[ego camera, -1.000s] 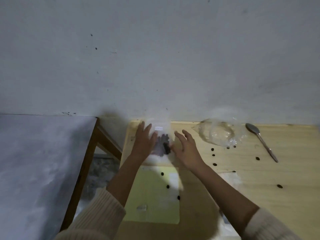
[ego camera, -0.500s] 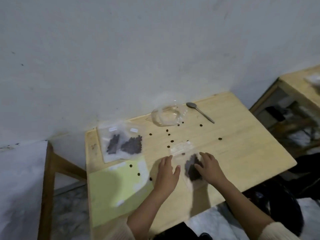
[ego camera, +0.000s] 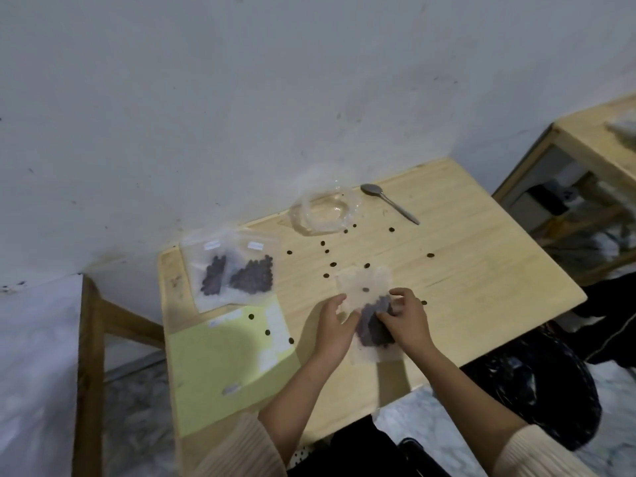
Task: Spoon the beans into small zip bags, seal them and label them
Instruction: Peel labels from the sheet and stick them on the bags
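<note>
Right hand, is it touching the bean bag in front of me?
Touching. The head view shows the right hand with curled fingers down on the bean bag, no gap between them.

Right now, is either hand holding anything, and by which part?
Both hands are on the small zip bag: left hand resting at its left edge, right hand with curled fingers over the beans. Whether the right pinches it cannot be told.
</note>
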A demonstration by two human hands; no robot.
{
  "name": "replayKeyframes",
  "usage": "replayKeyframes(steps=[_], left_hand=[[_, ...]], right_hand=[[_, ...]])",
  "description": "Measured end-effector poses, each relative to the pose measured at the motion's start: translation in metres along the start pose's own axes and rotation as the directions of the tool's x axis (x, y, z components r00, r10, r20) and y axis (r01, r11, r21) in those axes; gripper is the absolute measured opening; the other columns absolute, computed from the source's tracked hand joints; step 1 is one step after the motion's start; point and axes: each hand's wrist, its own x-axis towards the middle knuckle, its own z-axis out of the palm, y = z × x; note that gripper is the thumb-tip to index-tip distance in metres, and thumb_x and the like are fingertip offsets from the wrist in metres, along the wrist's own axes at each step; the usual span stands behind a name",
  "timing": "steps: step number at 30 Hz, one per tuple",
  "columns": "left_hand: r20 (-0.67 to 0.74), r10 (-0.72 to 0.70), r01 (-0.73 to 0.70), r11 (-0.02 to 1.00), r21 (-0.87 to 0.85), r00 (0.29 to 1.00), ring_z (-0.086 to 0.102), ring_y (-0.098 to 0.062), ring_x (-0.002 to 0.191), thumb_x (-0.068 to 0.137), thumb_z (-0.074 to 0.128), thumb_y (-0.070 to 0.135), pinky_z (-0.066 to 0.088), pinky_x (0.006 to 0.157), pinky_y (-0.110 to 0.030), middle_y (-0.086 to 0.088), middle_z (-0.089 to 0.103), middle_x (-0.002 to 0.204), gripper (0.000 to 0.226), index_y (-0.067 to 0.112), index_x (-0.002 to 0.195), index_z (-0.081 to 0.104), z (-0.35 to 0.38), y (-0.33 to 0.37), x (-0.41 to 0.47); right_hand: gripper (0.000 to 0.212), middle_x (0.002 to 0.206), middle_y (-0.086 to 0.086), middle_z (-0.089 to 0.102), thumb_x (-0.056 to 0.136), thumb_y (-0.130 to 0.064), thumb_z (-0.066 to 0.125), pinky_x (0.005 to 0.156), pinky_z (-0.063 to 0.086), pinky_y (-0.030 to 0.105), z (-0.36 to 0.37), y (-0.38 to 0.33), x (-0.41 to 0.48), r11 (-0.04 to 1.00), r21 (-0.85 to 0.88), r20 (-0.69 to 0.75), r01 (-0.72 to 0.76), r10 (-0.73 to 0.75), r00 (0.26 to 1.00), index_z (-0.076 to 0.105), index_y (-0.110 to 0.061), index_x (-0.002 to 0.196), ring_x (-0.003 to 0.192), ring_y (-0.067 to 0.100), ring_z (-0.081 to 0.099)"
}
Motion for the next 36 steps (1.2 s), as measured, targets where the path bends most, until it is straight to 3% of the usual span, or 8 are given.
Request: replayKeyframes(steps=[4,11,15,20,23,28,33,36], left_hand=[[-0.1,0.036,-0.052,0.986,-0.16,0.994,0.05,0.004,0.085,0.09,0.06,0.009,0.041,0.061,-0.002,-0.001,0.047,0.12,0.033,0.013,0.121,0.052,-0.015,0.012,0.001],[-0.275,0.121,-0.201,0.937,-0.286,0.954,0.058,0.001,0.088,0.084,0.065,0.003,0.046,0.063,-0.007,-0.001,0.059,0.107,0.022,0.008,0.105,0.059,-0.102,0.019,-0.01],[-0.459,0.115,-0.244,0.942,-0.233,0.881,0.063,-0.008,0.09,0.084,0.067,0.009,0.052,0.07,-0.018,-0.001,0.065,0.105,0.024,0.012,0.108,0.062,-0.174,-0.013,-0.031],[-0.625,0.022,-0.244,0.931,-0.272,0.78,0.065,-0.007,0.089,0.088,0.063,0.009,0.054,0.069,-0.018,0.003,0.063,0.106,0.03,0.016,0.117,0.057,-0.236,-0.063,-0.074],[-0.657,-0.04,-0.216,0.927,-0.305,0.753,0.062,-0.017,0.102,0.089,0.062,0.013,0.056,0.081,-0.033,-0.002,0.061,0.119,0.035,0.02,0.123,0.055,-0.255,-0.091,-0.096],[-0.655,-0.109,-0.21,0.897,-0.388,0.748,0.059,-0.015,0.105,0.083,0.066,0.018,0.056,0.077,-0.029,-0.001,0.056,0.123,0.043,0.023,0.124,0.055,-0.268,-0.113,-0.121],[-0.637,-0.081,-0.223,0.897,-0.382,0.767,0.056,-0.021,0.112,0.076,0.068,0.023,0.056,0.084,-0.037,-0.005,0.052,0.127,0.052,0.024,0.126,0.055,-0.268,-0.118,-0.129],[-0.62,-0.035,-0.253,0.894,-0.371,0.784,0.057,-0.021,0.112,0.08,0.063,0.003,0.055,0.084,-0.035,-0.004,0.055,0.126,0.049,0.017,0.126,0.054,-0.268,-0.107,-0.128]], right_hand=[[0.043,0.115,0.006,0.054,0.08,-0.009,0.068,0.072,0.045,0.023,0.004,-0.023,-0.003,0.98,0.17,0.009,0.105,-0.108,0.994,0.051,-0.017,0.118,0.095,0.022,0.057],[0.038,0.108,-0.009,0.055,0.084,-0.005,0.063,0.076,0.048,0.015,0.05,-0.09,-0.014,0.914,0.319,0.262,0.25,-0.339,0.904,0.054,-0.022,0.117,0.093,0.008,0.056],[0.023,0.099,-0.005,0.06,0.091,-0.009,0.056,0.083,0.05,0.03,0.096,-0.108,-0.031,0.903,0.338,0.383,0.266,-0.391,0.837,0.056,-0.02,0.111,0.092,0.019,0.061],[0.015,0.093,0.0,0.06,0.088,-0.003,0.058,0.073,0.044,0.019,0.15,-0.101,-0.056,0.845,0.151,0.601,0.513,-0.491,0.631,0.064,-0.013,0.098,0.08,0.013,0.056],[0.016,0.089,-0.004,0.058,0.081,-0.005,0.068,0.073,0.038,0.011,0.172,-0.089,-0.069,0.721,0.053,0.712,0.69,-0.513,0.481,0.068,-0.012,0.095,0.078,0.008,0.055],[0.017,0.09,-0.003,0.058,0.071,-0.011,0.078,0.08,0.039,0.004,0.189,-0.075,-0.07,0.605,0.108,0.74,0.789,-0.579,0.342,0.074,-0.013,0.087,0.086,-0.007,0.055],[0.013,0.085,-0.003,0.057,0.07,-0.01,0.078,0.076,0.041,0.012,0.194,-0.069,-0.069,0.592,0.079,0.722,0.802,-0.588,0.364,0.073,-0.021,0.076,0.08,0.006,0.054],[0.014,0.079,-0.013,0.057,0.073,-0.005,0.072,0.074,0.04,0.014,0.196,-0.073,-0.076,0.596,0.076,0.708,0.8,-0.597,0.378,0.069,-0.018,0.07,0.077,0.0,0.054]])
